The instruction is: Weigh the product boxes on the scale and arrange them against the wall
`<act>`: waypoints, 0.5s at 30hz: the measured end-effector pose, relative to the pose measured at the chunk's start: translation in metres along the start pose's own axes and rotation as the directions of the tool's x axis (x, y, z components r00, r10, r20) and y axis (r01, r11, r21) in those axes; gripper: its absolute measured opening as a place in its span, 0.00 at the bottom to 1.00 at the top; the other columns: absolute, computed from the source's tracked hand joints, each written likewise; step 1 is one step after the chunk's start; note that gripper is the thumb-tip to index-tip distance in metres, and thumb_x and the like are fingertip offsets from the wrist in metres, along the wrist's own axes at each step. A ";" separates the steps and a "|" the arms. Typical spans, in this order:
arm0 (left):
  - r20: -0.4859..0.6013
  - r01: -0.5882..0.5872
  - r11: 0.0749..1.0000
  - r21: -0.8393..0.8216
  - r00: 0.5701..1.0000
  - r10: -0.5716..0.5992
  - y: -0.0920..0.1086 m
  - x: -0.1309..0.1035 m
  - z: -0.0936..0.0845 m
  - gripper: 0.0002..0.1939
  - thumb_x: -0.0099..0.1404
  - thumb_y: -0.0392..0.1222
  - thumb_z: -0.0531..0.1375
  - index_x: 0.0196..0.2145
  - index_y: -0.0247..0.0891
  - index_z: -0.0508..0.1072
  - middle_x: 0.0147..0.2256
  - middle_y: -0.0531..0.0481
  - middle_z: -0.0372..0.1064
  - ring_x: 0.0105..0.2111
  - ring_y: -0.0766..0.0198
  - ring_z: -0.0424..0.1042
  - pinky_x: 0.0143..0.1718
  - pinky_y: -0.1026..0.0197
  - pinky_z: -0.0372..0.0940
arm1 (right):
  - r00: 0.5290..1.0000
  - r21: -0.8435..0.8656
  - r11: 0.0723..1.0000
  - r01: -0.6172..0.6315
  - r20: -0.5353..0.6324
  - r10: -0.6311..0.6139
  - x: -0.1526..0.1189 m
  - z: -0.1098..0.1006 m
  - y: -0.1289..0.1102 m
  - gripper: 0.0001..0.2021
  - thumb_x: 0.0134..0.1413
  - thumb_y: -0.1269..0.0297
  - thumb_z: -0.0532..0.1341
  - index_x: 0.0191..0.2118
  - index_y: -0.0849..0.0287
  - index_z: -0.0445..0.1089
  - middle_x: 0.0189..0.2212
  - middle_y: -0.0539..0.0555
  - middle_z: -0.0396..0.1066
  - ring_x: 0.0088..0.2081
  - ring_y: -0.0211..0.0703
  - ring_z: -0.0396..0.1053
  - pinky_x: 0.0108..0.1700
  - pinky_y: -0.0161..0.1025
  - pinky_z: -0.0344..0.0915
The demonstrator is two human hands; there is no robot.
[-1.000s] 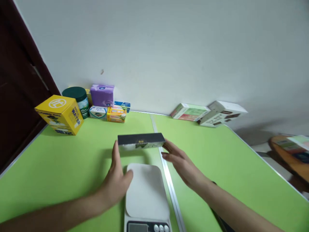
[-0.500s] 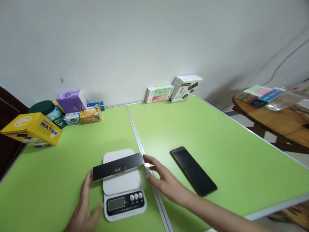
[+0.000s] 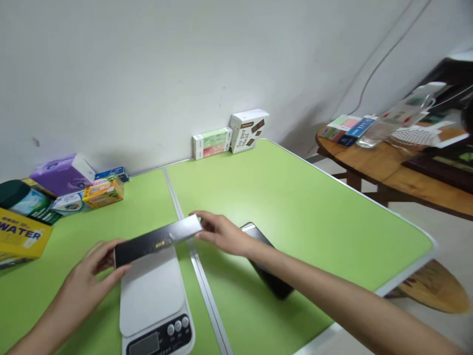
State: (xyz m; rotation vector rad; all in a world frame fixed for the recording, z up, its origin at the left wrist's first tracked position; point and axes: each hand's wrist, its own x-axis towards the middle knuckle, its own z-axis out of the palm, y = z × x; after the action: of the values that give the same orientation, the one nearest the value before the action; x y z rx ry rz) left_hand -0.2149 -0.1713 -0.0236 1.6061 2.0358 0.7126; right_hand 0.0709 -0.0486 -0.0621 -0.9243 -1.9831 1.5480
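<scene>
A long black box is held by its two ends above the far part of a white scale. My left hand grips the box's left end, thumb in front and fingers behind. At the right end, the fingers and thumb of my right hand are closed on the box. The scale's display and round buttons face the near side. A black phone lies on the green table, partly hidden under my right forearm.
At the left stand a yellow box, a green-lidded tub, a purple box and an orange box. Against the wall are a green-and-pink box and a white box. A wooden table holds more items.
The view has swung right, so the scene sits further left. Both hands now grip the box more fully, and it appears raised from the scale.
</scene>
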 end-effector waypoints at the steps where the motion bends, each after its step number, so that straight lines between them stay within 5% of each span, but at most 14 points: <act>1: 0.013 -0.004 1.000 -0.011 1.000 0.005 0.015 0.017 0.006 0.25 0.49 0.58 0.61 0.42 0.42 0.71 0.35 0.49 0.72 0.33 0.56 0.72 0.35 0.58 0.67 | 0.998 0.021 1.000 0.011 -0.064 -0.009 0.005 -0.015 0.006 0.26 0.50 0.65 0.62 0.56 0.62 0.62 0.27 0.48 0.65 0.29 0.38 0.64 0.34 0.39 0.62; 4: 0.040 -0.028 0.999 -0.036 0.999 0.029 0.059 0.076 0.042 0.26 0.51 0.56 0.60 0.45 0.39 0.70 0.32 0.50 0.70 0.29 0.59 0.70 0.32 0.59 0.65 | 0.949 0.134 0.991 -0.026 -0.307 0.067 0.024 -0.060 0.030 0.22 0.47 0.66 0.62 0.51 0.63 0.65 0.26 0.48 0.65 0.28 0.37 0.64 0.32 0.37 0.64; 7: 0.041 -0.083 0.995 -0.055 0.996 0.085 0.092 0.141 0.097 0.23 0.54 0.49 0.60 0.46 0.37 0.70 0.35 0.48 0.69 0.30 0.61 0.69 0.31 0.60 0.64 | 0.841 0.251 0.964 -0.083 -0.501 0.203 0.047 -0.100 0.057 0.15 0.44 0.71 0.61 0.42 0.62 0.67 0.25 0.48 0.65 0.26 0.36 0.64 0.29 0.34 0.63; 11: 0.059 -0.079 0.995 -0.061 0.995 0.083 0.121 0.218 0.161 0.18 0.56 0.42 0.60 0.44 0.34 0.71 0.33 0.47 0.68 0.29 0.61 0.69 0.28 0.62 0.61 | 0.754 0.312 0.945 -0.098 -0.597 0.275 0.083 -0.140 0.086 0.20 0.43 0.74 0.58 0.46 0.60 0.62 0.26 0.49 0.64 0.25 0.36 0.66 0.26 0.33 0.65; 15: 0.027 -0.087 0.994 -0.067 0.996 0.089 0.131 0.269 0.194 0.17 0.56 0.42 0.60 0.44 0.35 0.71 0.29 0.50 0.67 0.28 0.61 0.68 0.29 0.62 0.60 | 0.710 0.316 0.946 -0.075 -0.649 0.273 0.121 -0.171 0.106 0.27 0.43 0.75 0.55 0.53 0.60 0.57 0.30 0.50 0.66 0.27 0.37 0.67 0.28 0.35 0.68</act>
State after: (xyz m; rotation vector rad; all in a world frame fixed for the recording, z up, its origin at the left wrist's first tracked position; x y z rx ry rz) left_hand -0.0544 0.1394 -0.0964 1.6677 1.9098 0.7741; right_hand 0.1345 0.1683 -0.1252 -1.3556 -1.1469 1.2497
